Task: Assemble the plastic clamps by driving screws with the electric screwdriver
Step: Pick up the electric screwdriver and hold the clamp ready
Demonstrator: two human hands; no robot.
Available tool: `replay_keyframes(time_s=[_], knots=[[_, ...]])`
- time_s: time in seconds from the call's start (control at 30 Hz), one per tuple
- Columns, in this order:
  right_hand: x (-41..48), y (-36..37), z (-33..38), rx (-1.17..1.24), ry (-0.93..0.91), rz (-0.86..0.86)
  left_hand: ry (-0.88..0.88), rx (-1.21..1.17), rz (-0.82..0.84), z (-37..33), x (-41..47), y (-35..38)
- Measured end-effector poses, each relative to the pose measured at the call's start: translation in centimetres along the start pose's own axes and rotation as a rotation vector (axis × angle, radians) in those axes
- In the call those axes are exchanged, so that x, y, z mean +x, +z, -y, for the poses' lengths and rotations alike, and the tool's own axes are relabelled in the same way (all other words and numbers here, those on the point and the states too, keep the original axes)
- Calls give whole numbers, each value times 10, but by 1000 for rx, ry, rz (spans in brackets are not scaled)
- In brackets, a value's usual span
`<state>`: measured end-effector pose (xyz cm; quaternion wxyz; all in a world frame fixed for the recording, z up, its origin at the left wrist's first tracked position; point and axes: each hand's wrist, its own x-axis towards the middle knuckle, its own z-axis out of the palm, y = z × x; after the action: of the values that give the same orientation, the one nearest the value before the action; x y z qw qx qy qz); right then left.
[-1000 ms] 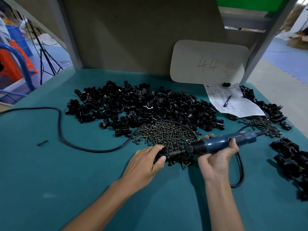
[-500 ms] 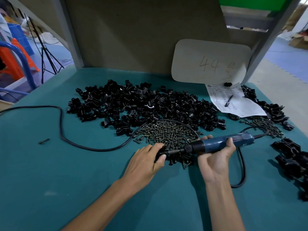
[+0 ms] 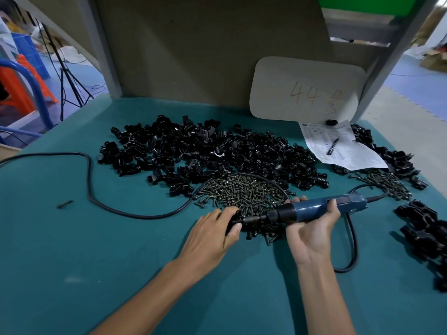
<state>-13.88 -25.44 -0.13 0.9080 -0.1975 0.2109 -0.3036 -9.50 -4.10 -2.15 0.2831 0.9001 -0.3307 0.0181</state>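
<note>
Where the teal desk (image 3: 72,250) carries its stock, the large heap of screws (image 3: 242,192) lies at the middle and serves as reference for each entry.

Left hand (image 3: 212,235): at the near edge of the heap, back upward, fingers and thumb curled round one black clamp (image 3: 235,217).

Right hand (image 3: 312,228): just right of the heap's near edge, fingers wrapped round the blue body of the electric screwdriver (image 3: 319,209). The tool lies almost level over the heap's near right corner, its bit pointing left and meeting the held clamp.

Cord (image 3: 89,180): black, leaves the tool's rear end and loops right of the heap. Another stretch arcs round the heap's far side and winds away to the left.

Pile of loose clamps (image 3: 205,151): black, broad, directly behind the heap and touching its far edge.

Smaller scatter of screws (image 3: 387,182): well right of the heap.

Printed sheet (image 3: 350,155), with a pen (image 3: 332,146) lying on it: behind and right of the heap.

Pale card (image 3: 304,90) marked "44": upright, further behind the heap, to the right.

Stacked clamps (image 3: 428,228): far right of the heap.

Small dark piece (image 3: 64,204): alone, well left of the heap; too small to identify.
</note>
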Motion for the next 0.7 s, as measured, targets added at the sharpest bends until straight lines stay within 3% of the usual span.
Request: replay_keyframes(time_s=[0.7], knots=[[6, -11, -3, 13, -74, 5, 10, 175, 40, -4, 2, 3]])
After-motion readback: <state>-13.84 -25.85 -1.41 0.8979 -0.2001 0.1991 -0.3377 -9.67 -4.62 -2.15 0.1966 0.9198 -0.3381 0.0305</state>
